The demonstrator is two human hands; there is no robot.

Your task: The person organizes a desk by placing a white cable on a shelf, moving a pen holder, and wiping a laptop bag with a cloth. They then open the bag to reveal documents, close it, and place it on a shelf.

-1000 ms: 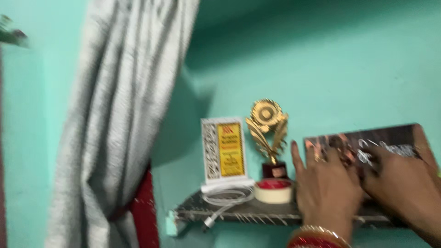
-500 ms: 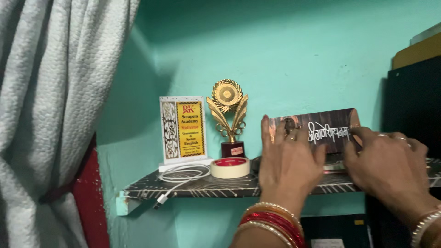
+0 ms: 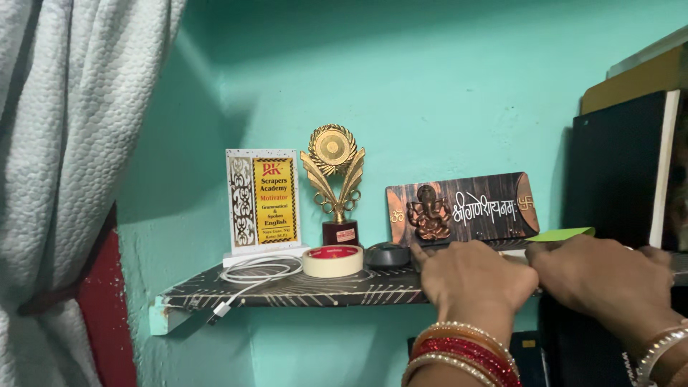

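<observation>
1. A teal wall [image 3: 444, 93] fills the background, with a grey-white textured curtain [image 3: 64, 143] hanging at the left and a red strip beneath it.
2. A dark patterned shelf [image 3: 301, 290] juts from the wall and carries everything below.
3. At the far right a black upright panel [image 3: 616, 165] stands on the shelf, with tan and white boards behind it.
4. A dark wooden plaque [image 3: 466, 208] with a small copper figure and pale lettering leans upright against the wall, just above both hands and between the trophy and the black panel.
5. The left hand [image 3: 476, 276] lies palm down on the shelf edge right under the plaque, fingers stretched flat and forefinger pointing toward the plaque's lower left corner; its grip is released, clasping nothing. Red and gold bangles circle the wrist.
6. The right hand [image 3: 598, 276] lies beside it, palm down, close to a green paper slip [image 3: 562, 233]; whether its fingers pinch anything cannot be told.
7. A white framed card [image 3: 261, 201] with a yellow panel stands at the left.
8. A gold trophy [image 3: 333, 179] on a dark base stands just beside the card.
9. A roll of cream tape [image 3: 332, 260] lies flat before the trophy.
10. A white cable [image 3: 254, 276] coils in front of the card, its plug hanging over the shelf edge.
11. A small dark rounded object [image 3: 387, 254] sits between the tape and the left hand.
</observation>
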